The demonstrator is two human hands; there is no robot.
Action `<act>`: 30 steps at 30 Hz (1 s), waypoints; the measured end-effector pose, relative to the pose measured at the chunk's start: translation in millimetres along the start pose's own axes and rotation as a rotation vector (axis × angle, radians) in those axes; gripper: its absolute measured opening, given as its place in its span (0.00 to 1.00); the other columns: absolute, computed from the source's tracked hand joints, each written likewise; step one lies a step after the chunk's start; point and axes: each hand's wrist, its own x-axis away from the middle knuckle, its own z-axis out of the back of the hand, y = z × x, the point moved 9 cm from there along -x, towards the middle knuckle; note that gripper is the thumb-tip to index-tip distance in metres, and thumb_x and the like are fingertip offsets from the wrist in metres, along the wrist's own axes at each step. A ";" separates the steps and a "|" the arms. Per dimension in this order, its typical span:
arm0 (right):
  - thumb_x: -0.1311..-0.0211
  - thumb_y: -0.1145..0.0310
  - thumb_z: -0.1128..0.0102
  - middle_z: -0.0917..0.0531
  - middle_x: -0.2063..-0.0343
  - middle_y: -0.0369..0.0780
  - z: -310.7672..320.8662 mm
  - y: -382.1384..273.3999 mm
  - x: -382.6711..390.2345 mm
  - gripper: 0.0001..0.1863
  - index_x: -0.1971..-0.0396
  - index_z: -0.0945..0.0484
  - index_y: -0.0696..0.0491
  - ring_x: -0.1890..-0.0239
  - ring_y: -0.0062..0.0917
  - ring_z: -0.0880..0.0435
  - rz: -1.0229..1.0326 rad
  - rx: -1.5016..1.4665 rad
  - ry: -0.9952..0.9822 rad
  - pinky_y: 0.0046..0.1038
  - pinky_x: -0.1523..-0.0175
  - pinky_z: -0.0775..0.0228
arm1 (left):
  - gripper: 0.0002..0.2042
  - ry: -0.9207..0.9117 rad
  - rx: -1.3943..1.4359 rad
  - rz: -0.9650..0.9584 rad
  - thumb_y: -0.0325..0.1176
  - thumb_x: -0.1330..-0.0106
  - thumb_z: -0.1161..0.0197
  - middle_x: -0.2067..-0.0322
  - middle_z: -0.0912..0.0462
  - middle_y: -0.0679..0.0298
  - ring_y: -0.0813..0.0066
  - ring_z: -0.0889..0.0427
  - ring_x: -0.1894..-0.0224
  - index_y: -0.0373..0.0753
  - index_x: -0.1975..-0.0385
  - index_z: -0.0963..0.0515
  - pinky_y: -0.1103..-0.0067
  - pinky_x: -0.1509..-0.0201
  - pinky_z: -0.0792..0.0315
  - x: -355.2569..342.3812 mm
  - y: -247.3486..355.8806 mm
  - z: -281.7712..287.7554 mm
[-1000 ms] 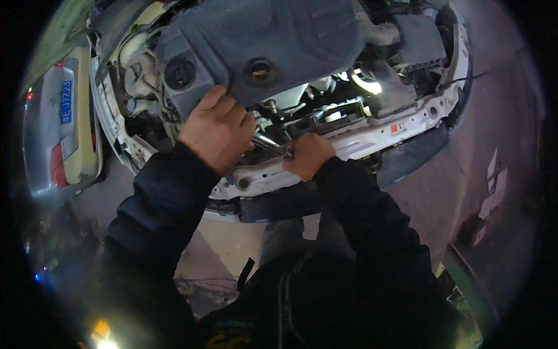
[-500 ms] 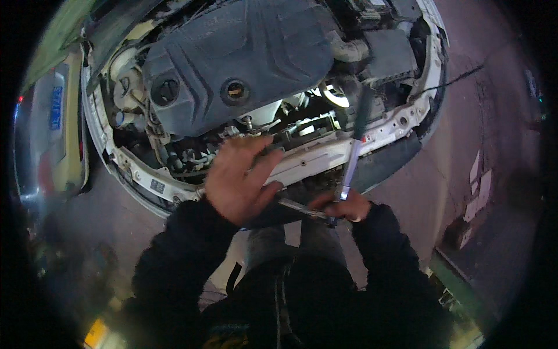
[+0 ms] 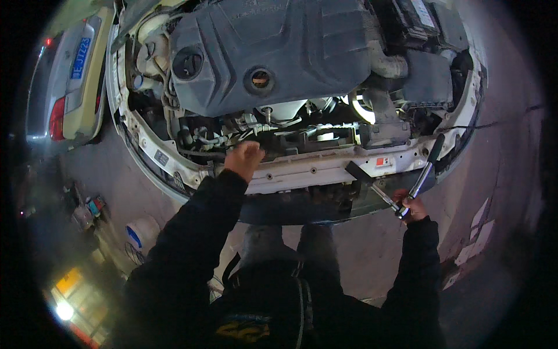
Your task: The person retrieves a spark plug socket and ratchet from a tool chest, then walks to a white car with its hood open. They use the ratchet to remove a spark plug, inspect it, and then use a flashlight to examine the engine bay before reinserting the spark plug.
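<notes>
My right hand [image 3: 412, 206] grips two chrome ratchet-type wrenches [image 3: 424, 173] by their heads at the right front of the car, their long black handles angled up and apart over the white front crossmember [image 3: 284, 177]. My left hand [image 3: 244, 158] is at the crossmember's inner edge, left of centre, with its fingers curled toward the dim hoses and fittings of the engine bay [image 3: 203, 135]; whatever lies in those fingers is too small or hidden to name. Above them sits the dark plastic engine cover [image 3: 302, 49], with two round openings.
A silver car's rear [image 3: 72, 104] stands close on the left. A white bucket [image 3: 141, 234] and some small items [image 3: 87, 209] are on the floor at the lower left, near a bright lamp [image 3: 64, 310]. A black air box [image 3: 426, 81] fills the bay's right side.
My right hand has pulled out from the bay and moved right with the wrenches. My left hand left the tool, spread its fingers, and is now curled at the crossmember. The view has shifted.
</notes>
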 end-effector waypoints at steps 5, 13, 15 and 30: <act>0.44 0.57 0.27 0.18 0.74 0.34 34.8 1.0 -11.2 0.18 0.62 0.19 0.55 0.72 0.22 0.19 -0.145 0.290 0.230 0.26 0.66 0.27 | 0.17 0.021 0.325 0.297 0.40 0.34 0.31 0.61 0.16 0.64 0.73 0.17 0.62 0.39 0.51 0.21 0.76 0.56 0.22 -47.8 -56.0 -21.8; 0.38 0.54 0.32 0.16 0.75 0.44 6.5 -62.2 -5.2 0.18 0.67 0.18 0.57 0.72 0.30 0.16 -0.027 1.233 0.469 0.36 0.64 0.27 | 0.19 0.095 0.727 0.764 0.45 0.36 0.28 0.67 0.18 0.62 0.67 0.14 0.67 0.37 0.58 0.23 0.70 0.66 0.17 -112.4 -97.9 -71.4; 0.38 0.56 0.33 0.15 0.72 0.44 -9.6 -85.1 3.5 0.16 0.65 0.18 0.56 0.71 0.31 0.16 0.120 1.304 0.554 0.35 0.62 0.26 | 0.19 0.133 0.687 0.721 0.45 0.38 0.26 0.72 0.18 0.60 0.66 0.15 0.73 0.36 0.63 0.22 0.71 0.71 0.17 -121.5 -95.3 -77.0; 0.37 0.71 0.35 0.14 0.62 0.41 -223.7 -140.2 -82.8 0.15 0.52 0.19 0.57 0.69 0.25 0.17 0.657 1.022 0.335 0.26 0.62 0.25 | 0.18 0.068 0.502 0.306 0.42 0.27 0.43 0.80 0.19 0.55 0.63 0.23 0.85 0.34 0.76 0.23 0.67 0.80 0.29 -155.1 -105.8 -87.7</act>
